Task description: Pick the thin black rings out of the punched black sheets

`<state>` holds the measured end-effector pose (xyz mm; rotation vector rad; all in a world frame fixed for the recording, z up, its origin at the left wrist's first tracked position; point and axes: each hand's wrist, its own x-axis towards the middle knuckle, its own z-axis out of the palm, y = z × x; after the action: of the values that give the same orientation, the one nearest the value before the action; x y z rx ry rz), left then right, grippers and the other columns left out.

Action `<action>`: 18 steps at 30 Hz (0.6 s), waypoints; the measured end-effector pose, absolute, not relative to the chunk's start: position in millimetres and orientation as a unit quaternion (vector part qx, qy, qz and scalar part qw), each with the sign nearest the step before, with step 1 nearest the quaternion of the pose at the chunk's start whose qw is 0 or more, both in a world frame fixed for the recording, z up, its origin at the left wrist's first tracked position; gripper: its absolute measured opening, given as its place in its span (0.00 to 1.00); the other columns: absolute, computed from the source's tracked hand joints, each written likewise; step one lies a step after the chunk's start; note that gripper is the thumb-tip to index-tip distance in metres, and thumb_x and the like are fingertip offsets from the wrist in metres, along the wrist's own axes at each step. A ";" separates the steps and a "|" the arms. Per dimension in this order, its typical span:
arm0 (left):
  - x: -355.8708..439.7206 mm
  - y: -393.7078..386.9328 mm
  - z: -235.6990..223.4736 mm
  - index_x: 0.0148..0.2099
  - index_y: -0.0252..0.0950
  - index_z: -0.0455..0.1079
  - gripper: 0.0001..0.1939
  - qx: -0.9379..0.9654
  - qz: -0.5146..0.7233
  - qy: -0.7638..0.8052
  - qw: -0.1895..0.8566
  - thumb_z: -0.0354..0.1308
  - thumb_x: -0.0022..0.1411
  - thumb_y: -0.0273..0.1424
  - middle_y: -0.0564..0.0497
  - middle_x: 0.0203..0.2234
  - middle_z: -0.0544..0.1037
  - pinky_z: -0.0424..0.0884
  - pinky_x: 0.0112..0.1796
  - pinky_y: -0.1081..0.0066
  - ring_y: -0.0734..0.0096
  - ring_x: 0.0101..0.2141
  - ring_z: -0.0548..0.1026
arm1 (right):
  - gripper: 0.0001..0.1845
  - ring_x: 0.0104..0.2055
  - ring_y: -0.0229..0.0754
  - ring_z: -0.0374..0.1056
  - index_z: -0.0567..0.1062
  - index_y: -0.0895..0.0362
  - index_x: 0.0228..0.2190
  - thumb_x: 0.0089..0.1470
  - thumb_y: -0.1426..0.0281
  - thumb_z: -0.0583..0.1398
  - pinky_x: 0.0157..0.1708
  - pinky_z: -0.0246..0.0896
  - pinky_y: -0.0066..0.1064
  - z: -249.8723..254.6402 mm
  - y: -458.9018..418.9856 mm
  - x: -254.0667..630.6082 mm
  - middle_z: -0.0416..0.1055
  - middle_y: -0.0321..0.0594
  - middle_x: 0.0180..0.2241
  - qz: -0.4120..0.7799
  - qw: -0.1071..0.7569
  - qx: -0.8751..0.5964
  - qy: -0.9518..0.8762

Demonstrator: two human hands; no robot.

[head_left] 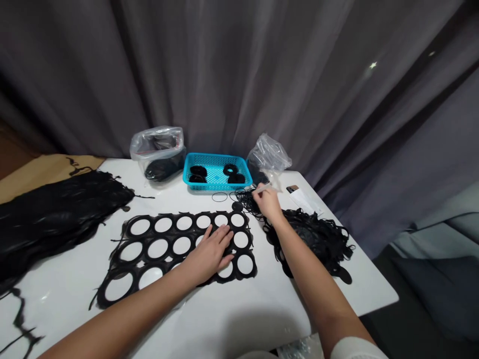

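Left hand (210, 253) spread flat on a black perforated sheet (170, 246), right hand (268, 202) closed around what looks like a slim pale tool (264, 187).
The sheet lies mid-worktop (269, 301), where the left palm, gripping nothing, seems to steady it against sliding. The right fingers are beside thin black rings (245, 199), nearer the far edge; the tool's tip is too small to make out. Along that edge a blue basket (219, 188) probably keeps its dark round pieces (236, 178) together, while tangled black strips (322, 239) heap by the right edge, apparently set aside from the sheet.
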<state>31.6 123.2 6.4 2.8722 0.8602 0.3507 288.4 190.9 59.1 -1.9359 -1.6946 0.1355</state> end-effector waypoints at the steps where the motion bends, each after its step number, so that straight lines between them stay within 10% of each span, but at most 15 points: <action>1: 27.4 123.5 6.6 0.65 0.29 0.62 0.26 0.945 0.119 0.299 0.054 0.53 0.70 0.37 0.34 0.64 0.65 0.57 0.63 0.47 0.50 0.64 0.63 | 0.08 0.29 0.42 0.66 0.69 0.55 0.27 0.59 0.72 0.57 0.32 0.54 0.30 51.3 185.4 275.9 0.72 0.39 0.26 0.108 0.298 -0.694 -0.647; 18: 3.0 122.2 -19.0 0.66 0.29 0.62 0.26 0.928 0.164 0.333 0.023 0.51 0.72 0.39 0.36 0.63 0.67 0.58 0.63 0.49 0.50 0.64 0.63 | 0.06 0.39 0.42 0.73 0.75 0.54 0.30 0.58 0.68 0.60 0.43 0.64 0.33 11.7 145.3 215.7 0.78 0.38 0.35 0.332 0.347 -0.530 -0.698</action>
<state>3.0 122.2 -19.0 2.8743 1.0304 0.5075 215.7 145.3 11.7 -1.3759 -1.8117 0.8617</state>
